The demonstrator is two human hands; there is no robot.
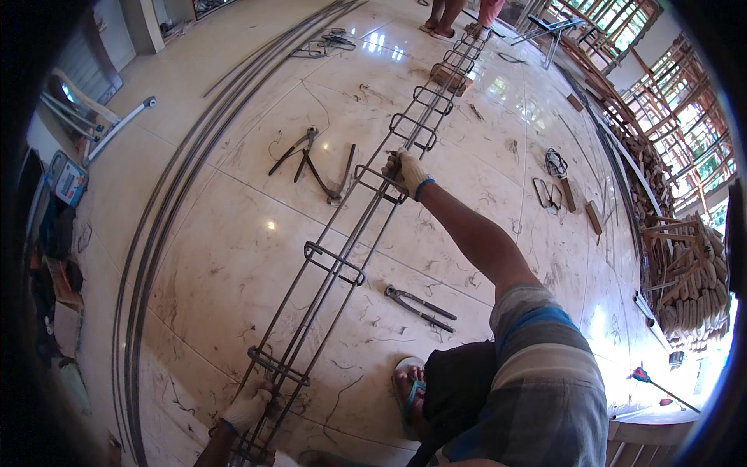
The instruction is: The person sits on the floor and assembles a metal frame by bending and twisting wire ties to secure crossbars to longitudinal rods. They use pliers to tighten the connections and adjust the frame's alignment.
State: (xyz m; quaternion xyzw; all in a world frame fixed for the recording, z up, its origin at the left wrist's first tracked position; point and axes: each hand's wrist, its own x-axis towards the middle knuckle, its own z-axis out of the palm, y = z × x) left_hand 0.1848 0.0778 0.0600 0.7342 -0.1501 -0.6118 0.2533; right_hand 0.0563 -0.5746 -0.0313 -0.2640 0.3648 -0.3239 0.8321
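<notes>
A long steel rebar cage [336, 263] with rectangular stirrups runs diagonally over the tiled floor, from the bottom left to the far top. Wearing a white work glove with a blue cuff, my right hand [408, 173] is closed around the cage at one stirrup. My left hand [247, 410], gloved too, grips the cage near its close end, beside another stirrup; its fingertips are partly hidden. Pincers [429, 304] lie on the floor to the right of the cage. On its left side are a second pair of pincers [288, 156] and a dark bent tool [320, 180].
Long loose rebars [158, 233] curve along the left. Loose stirrups [331, 40] lie at the far left. A wooden block [450, 78] props the cage's far part, near another person's legs [443, 17]. Stacked wood [689, 292] lines the right; wire scraps litter the floor.
</notes>
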